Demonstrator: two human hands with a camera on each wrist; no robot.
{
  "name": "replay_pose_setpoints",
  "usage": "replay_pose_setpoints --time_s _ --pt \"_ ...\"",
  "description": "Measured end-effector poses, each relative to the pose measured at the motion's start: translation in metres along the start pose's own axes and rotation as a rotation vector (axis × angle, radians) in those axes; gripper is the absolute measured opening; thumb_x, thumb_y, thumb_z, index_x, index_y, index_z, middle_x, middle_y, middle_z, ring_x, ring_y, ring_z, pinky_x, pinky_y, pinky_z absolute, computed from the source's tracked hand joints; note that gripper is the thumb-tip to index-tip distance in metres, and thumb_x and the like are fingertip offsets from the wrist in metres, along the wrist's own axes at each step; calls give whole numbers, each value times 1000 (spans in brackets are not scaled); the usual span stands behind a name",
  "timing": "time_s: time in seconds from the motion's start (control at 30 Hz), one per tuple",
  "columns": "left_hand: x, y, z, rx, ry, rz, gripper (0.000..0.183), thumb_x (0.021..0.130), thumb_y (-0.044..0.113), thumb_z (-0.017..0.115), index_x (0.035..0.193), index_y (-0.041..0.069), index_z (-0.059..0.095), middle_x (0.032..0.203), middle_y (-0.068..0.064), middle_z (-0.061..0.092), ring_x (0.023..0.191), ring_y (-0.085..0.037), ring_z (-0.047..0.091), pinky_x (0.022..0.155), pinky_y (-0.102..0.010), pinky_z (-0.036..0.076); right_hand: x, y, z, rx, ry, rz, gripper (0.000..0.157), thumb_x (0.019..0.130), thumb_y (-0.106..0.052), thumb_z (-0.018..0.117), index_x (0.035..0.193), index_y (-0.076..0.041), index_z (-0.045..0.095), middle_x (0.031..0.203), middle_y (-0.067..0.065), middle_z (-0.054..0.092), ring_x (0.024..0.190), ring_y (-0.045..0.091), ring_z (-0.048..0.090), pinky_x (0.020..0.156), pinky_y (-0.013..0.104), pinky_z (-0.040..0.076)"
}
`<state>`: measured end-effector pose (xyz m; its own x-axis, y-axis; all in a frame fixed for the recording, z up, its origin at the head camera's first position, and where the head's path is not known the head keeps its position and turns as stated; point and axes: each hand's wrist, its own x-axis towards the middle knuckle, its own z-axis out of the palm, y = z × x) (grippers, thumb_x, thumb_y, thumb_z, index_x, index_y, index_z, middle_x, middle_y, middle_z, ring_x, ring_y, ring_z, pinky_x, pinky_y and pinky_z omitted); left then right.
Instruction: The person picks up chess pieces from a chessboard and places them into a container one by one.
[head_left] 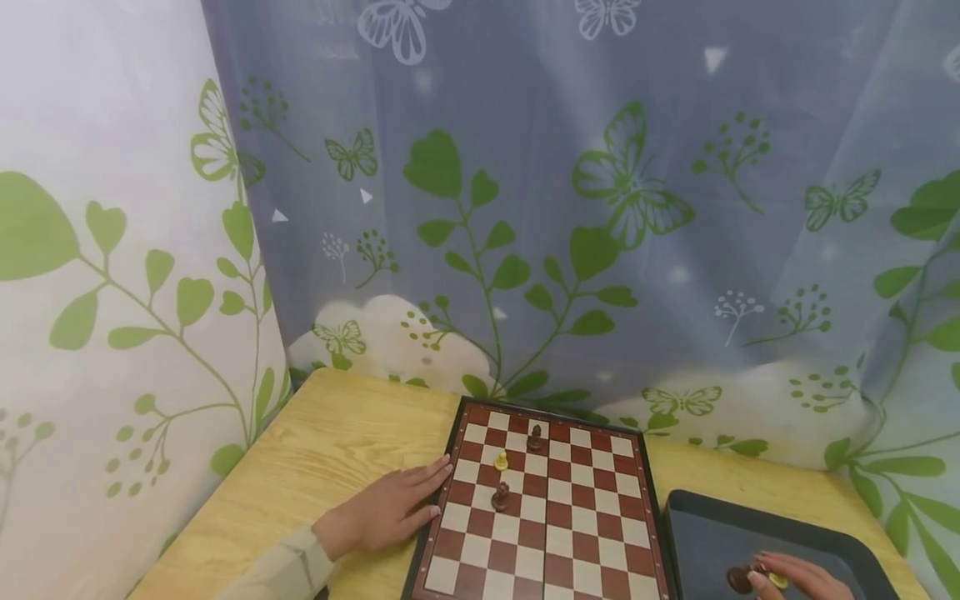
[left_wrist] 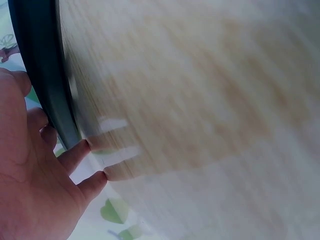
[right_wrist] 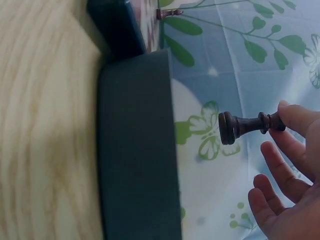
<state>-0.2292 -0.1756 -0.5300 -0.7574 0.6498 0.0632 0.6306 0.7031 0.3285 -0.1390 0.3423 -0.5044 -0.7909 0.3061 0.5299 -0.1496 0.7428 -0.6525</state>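
In the head view my left hand (head_left: 390,508) rests with extended fingers at the left edge of the chessboard (head_left: 552,550). The left wrist view shows that hand (left_wrist: 42,165) against the board's dark side, with fingertips on the table. My right hand (head_left: 806,577) is over the dark tray (head_left: 720,533), pinching a dark brown chess piece (right_wrist: 245,125) by its top between thumb and forefinger, base downward. Two dark chess pieces (head_left: 535,438) and a yellow pawn (head_left: 501,461) stand on the board's left half. A yellow piece (head_left: 778,581) shows partly behind the right fingers.
The board and tray sit side by side on a wooden table (head_left: 360,425); the tray's raised wall (right_wrist: 137,150) is close to the board's right edge. A blue curtain (head_left: 517,100) with leaves and butterflies hangs right behind the table, and a pale one at the left.
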Motion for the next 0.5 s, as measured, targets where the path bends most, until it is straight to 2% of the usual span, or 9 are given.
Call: replay_pose_setpoints --time_s 0.07,0.17,0.23,0.27,0.3,0.4,0.5 --pt "0 0 0 0 -3 -9 60 111 41 34 161 7 30 168 -9 25 147 -36 39 115 -59 37 1 8 -1 -27 -27 34 13 82 -5 84 93 1 79 87 -33 61 81 -24 48 64 2 42" --pt "0 0 1 3 2 -10 60 111 41 34 160 7 30 168 -8 25 147 -36 39 115 -59 37 8 21 -6 -92 -113 95 22 89 -15 80 100 4 78 93 -3 76 78 -23 45 59 8 43" --pt "0 0 1 6 7 -8 60 111 42 34 160 7 30 168 -8 25 147 -35 39 115 -58 37 13 29 -10 -143 -173 141 32 93 -23 76 105 7 77 102 21 75 76 -15 54 58 17 49" --pt "0 0 1 8 10 -5 60 111 42 33 160 7 30 168 -8 26 147 -35 39 115 -58 37 16 33 -11 -152 -188 160 35 94 -25 75 106 8 76 106 30 72 75 -13 55 57 19 50" --pt "0 0 1 7 12 -3 60 111 42 34 160 7 30 168 -8 26 147 -35 39 115 -58 37 18 36 -13 -162 -207 163 38 95 -26 72 108 10 75 111 36 69 75 -4 62 57 25 53" --pt "-1 -1 1 6 16 3 60 111 42 34 160 7 30 168 -9 26 147 -35 39 115 -58 37 20 42 -14 -187 -188 155 38 94 -25 73 106 11 75 112 37 68 75 -5 60 56 21 52" --pt "-1 -2 0 10 25 4 60 111 41 34 160 7 31 168 -9 26 146 -36 40 115 -59 38 19 45 -14 -176 -133 136 34 92 -21 75 104 11 76 109 36 70 75 -19 48 56 10 43"
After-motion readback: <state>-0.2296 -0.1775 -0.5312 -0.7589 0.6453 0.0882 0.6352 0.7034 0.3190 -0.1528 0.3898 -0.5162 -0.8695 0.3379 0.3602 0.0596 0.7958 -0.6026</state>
